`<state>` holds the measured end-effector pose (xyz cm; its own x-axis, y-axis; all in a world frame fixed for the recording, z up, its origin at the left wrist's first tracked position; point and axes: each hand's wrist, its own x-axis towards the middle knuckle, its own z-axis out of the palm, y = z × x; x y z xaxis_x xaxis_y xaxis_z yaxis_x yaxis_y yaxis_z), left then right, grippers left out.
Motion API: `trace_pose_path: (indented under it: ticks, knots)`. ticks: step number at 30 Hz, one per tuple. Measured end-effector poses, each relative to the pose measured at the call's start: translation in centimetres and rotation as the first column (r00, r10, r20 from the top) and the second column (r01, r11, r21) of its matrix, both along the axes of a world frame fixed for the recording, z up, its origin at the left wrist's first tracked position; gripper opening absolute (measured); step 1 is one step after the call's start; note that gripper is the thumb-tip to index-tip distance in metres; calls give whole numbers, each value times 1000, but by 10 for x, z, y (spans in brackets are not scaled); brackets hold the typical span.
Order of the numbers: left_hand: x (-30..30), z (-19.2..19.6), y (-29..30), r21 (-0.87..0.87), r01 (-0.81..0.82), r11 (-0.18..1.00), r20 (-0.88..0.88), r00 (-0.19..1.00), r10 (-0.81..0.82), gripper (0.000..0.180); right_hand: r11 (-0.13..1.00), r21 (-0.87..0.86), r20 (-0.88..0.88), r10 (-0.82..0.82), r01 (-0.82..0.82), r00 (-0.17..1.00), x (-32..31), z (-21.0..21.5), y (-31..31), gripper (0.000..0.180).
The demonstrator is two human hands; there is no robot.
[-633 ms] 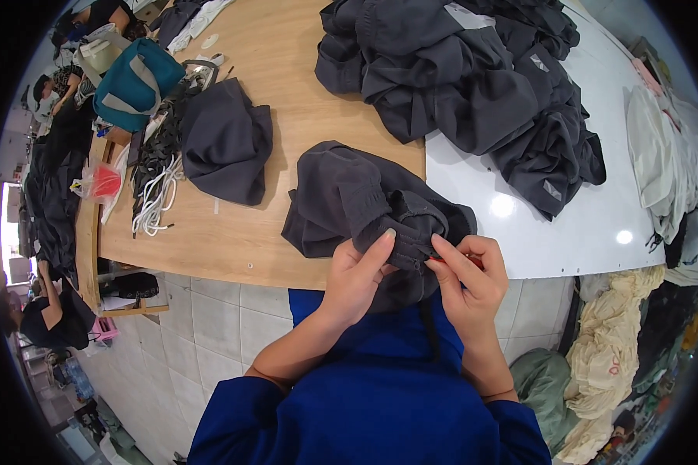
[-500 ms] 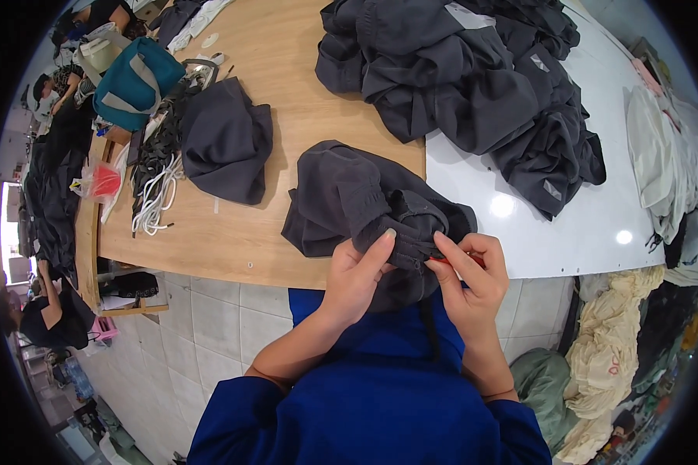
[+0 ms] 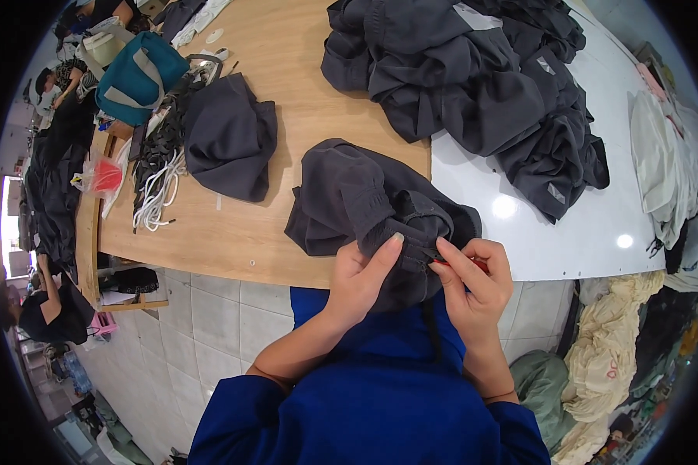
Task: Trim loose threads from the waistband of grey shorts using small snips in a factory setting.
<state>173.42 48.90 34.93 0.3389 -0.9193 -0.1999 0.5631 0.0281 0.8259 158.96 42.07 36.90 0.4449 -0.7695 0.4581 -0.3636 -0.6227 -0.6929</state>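
"Risks?"

"On the pale wood-and-white table (image 3: 295, 101), at its near edge, the crumpled dark-grey cloth garment (image 3: 329, 186) overhangs and could slip under its weight. The left hand (image 3: 357, 285) pinches its gathered band; the right hand (image 3: 477, 287) pinches a slim red tool (image 3: 481, 266), which might snag the garment if it skids."

"Unclear?"

"Folds beneath the hands, hidden; the tool's tip, indistinct."

Pale tiled floor (image 3: 186, 333), a surface (image 3: 302, 85) part wood-toned, part glossy white, two gleaming light reflections (image 3: 505, 206), bright opening (image 3: 10, 201) at far left, greyish wall (image 3: 632, 23) upper right
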Motion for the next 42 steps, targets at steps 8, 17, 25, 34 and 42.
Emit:
trace_pose_path:
  ticks: [8,17,25,34,42]
  knots:
    - [0,0,1,0,-1,1000,-5,1000,1,21,999,14,32,-30,30,999,2,-1,0,37]
    - [0,-1,3,16,-20,1000,-1,1000,20,21,999,-10,21,-53,53,998,6,-2,0,38]
    - [0,-1,3,9,-15,1000,-13,1000,15,21,999,13,38,-49,49,998,5,-4,2,34]
    - [0,3,2,23,-6,1000,-79,997,8,22,962,256,200,44,-96,979,6,6,4,72]
    - [4,-3,2,5,38,999,-149,988,-37,26,974,-6,57,226,-226,972,8,6,1,34]
